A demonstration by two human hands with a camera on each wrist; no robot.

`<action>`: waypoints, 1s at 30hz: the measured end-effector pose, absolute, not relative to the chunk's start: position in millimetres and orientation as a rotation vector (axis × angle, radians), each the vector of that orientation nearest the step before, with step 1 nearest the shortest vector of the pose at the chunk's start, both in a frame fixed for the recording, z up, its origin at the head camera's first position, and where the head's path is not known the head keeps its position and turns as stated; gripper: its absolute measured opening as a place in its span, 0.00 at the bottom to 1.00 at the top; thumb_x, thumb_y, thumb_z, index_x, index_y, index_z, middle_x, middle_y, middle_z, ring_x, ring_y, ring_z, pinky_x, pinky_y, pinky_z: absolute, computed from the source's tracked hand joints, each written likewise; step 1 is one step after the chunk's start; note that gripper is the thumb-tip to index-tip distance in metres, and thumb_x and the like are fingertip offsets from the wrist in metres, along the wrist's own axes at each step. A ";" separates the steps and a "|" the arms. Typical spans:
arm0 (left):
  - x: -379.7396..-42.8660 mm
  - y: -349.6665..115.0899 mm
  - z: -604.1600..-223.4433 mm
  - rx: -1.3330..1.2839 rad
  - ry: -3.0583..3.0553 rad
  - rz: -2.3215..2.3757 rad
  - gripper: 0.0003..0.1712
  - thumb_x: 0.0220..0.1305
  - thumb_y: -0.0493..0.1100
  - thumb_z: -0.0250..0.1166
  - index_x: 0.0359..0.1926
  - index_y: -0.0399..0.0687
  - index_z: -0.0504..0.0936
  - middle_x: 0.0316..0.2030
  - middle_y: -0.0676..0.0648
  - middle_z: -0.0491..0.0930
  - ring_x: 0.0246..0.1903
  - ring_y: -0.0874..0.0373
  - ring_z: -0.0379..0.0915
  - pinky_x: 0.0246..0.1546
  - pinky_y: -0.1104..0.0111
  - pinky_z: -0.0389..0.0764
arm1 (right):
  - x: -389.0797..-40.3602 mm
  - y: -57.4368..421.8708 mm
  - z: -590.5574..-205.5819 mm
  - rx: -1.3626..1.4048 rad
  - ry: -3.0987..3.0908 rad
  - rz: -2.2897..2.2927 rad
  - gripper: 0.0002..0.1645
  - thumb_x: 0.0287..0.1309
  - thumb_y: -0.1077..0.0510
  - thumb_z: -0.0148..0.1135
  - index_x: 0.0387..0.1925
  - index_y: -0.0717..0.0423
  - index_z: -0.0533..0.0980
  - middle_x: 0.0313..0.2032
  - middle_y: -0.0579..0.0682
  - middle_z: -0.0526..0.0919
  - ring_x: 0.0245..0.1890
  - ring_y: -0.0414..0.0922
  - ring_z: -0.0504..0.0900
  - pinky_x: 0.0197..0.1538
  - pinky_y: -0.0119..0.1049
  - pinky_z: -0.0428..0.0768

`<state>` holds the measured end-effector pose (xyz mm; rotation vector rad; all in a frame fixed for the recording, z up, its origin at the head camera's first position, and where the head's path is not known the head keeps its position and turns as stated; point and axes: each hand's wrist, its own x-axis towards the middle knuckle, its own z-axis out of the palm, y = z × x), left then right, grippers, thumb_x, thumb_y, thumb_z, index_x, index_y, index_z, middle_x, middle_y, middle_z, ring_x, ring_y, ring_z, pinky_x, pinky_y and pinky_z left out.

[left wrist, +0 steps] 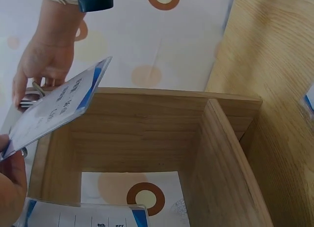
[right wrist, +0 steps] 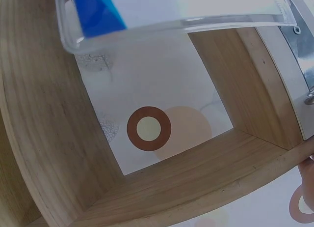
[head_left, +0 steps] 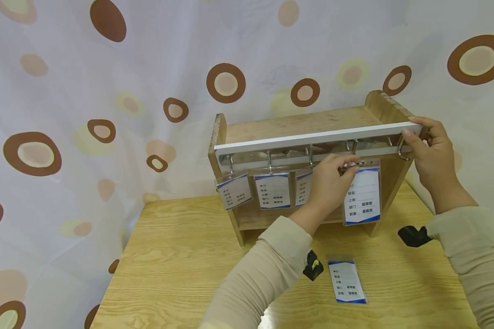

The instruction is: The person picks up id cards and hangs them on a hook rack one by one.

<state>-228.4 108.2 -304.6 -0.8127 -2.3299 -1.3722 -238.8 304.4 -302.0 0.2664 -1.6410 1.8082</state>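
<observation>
My left hand [head_left: 327, 183] pinches the top edge of a clear badge holder [head_left: 363, 196] with a blue-bordered card, below the fourth hook [head_left: 355, 145]. In the left wrist view this badge holder [left wrist: 59, 106] is tilted, with fingers [left wrist: 12, 180] at its edge. My right hand [head_left: 436, 151] grips the right end of the white hook rail [head_left: 317, 135], thumb on its front beside the last hook [head_left: 402, 151]. Three badge holders hang from the left hooks: one at the end [head_left: 233, 191], one beside it [head_left: 272, 191], and one [head_left: 302, 189] partly hidden behind my left hand.
The rail runs along the top front of a wooden shelf [head_left: 296, 119] standing on a wood-grain table [head_left: 169, 265]. Another badge holder [head_left: 347, 281] lies flat in front of it. Behind hangs a white curtain [head_left: 140, 68] with brown circles.
</observation>
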 end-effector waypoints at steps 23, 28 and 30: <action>-236.0 108.3 -311.4 -0.881 -2.259 -0.981 0.09 0.56 0.37 0.58 0.38 0.49 0.81 0.35 0.56 0.78 0.30 0.72 0.69 0.29 0.90 0.63 | -238.8 305.4 -302.7 0.269 -1.648 1.818 0.16 0.52 0.68 0.54 0.45 0.55 0.73 0.31 0.47 0.66 0.30 0.36 0.62 0.23 0.19 0.65; -238.6 109.4 -315.4 -0.870 -2.253 -0.934 0.10 0.57 0.37 0.56 0.39 0.51 0.81 0.34 0.56 0.78 0.29 0.72 0.68 0.29 0.89 0.63 | -238.7 305.5 -302.8 0.269 -1.638 1.831 0.16 0.52 0.68 0.54 0.45 0.55 0.73 0.31 0.47 0.66 0.30 0.36 0.62 0.23 0.19 0.65; -239.6 109.6 -317.2 -0.869 -2.261 -0.968 0.11 0.58 0.37 0.56 0.40 0.51 0.80 0.34 0.56 0.77 0.29 0.72 0.67 0.28 0.89 0.63 | -238.9 305.3 -302.7 0.270 -1.636 1.832 0.16 0.52 0.68 0.54 0.45 0.55 0.73 0.30 0.47 0.66 0.30 0.36 0.62 0.23 0.19 0.65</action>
